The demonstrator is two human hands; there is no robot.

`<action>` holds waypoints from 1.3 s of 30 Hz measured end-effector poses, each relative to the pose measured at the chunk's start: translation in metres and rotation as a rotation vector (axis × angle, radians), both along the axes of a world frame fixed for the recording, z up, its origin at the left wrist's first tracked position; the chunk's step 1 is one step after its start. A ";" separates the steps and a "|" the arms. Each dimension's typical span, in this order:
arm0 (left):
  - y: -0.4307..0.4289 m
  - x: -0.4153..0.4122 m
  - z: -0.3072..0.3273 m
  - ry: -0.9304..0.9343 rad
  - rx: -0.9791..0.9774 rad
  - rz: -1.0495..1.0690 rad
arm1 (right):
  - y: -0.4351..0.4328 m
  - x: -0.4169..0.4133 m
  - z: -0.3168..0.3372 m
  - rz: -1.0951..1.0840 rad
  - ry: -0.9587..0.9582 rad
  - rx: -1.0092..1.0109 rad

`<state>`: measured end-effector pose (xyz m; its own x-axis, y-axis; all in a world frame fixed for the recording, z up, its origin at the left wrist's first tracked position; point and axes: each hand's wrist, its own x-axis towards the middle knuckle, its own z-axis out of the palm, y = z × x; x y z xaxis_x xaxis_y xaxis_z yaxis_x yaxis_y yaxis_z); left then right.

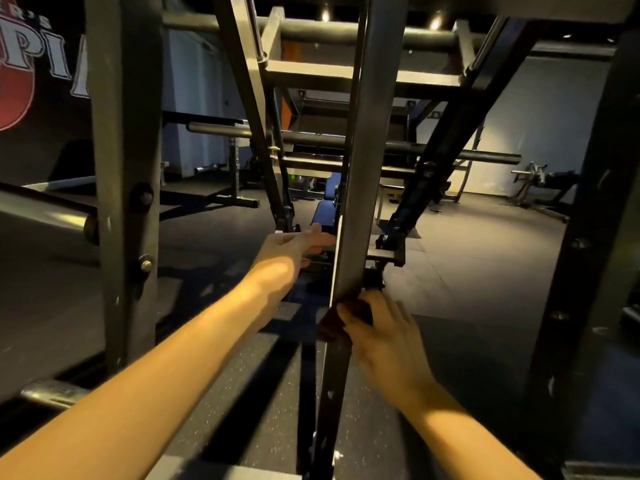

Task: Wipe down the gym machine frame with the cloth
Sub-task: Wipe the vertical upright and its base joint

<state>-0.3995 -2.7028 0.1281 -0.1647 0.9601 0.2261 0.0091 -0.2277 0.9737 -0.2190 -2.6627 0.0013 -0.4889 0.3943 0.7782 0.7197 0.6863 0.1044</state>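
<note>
Grey painted steel makes up the gym machine frame [311, 71], and its slanted central post [363, 168] runs from the top of the view down between the person's two forearms. Low on this post, the right hand [384, 334] has its thumb and fingers curled over a dark cloth [334, 323], holding it bunched against the post's front and left edge. Higher up and just left of the post, the left hand [294, 245] is stretched forward with fingers straight and holds nothing. Its fingertips reach the post's left edge, though contact cannot be judged. Well left of the post stands a second bolted upright [124, 168]. Behind the post a round bar [485, 155] lies crosswise, and speckled dark rubber floor [242, 393] spreads beneath.
</note>
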 end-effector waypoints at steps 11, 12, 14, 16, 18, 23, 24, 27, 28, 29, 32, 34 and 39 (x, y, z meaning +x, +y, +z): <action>0.016 -0.002 -0.016 0.032 -0.127 0.015 | -0.006 -0.018 -0.012 -0.047 0.059 -0.069; 0.017 -0.004 -0.020 0.063 -0.122 -0.020 | -0.009 -0.014 -0.031 -0.036 -0.013 -0.092; 0.014 -0.010 -0.024 0.096 -0.131 -0.043 | -0.006 -0.007 -0.031 -0.009 -0.006 -0.091; 0.012 -0.012 -0.028 0.100 -0.141 -0.022 | -0.004 -0.009 0.001 -0.028 0.048 -0.003; 0.013 -0.011 -0.032 0.077 -0.137 0.013 | 0.003 -0.011 0.041 -0.039 0.194 0.062; 0.015 -0.005 -0.042 0.060 -0.121 0.069 | 0.008 -0.015 0.016 0.006 0.341 0.025; 0.015 -0.003 -0.043 0.065 -0.135 0.073 | 0.004 -0.015 -0.010 0.019 0.307 -0.036; 0.014 -0.001 -0.046 0.080 -0.142 0.080 | -0.012 -0.012 -0.075 0.026 0.197 -0.186; 0.015 -0.001 -0.047 0.102 -0.122 0.083 | -0.013 -0.009 -0.080 0.033 0.157 -0.204; 0.015 -0.002 -0.047 0.133 -0.098 0.086 | -0.013 -0.009 -0.072 0.042 0.142 -0.196; 0.016 -0.001 -0.048 0.158 -0.034 0.068 | -0.003 -0.011 -0.013 0.001 0.283 -0.082; 0.019 0.001 -0.050 0.134 0.009 0.073 | 0.007 -0.011 0.020 -0.046 0.427 -0.023; 0.028 0.002 -0.053 0.189 0.069 0.100 | -0.001 -0.013 -0.054 0.035 0.277 -0.143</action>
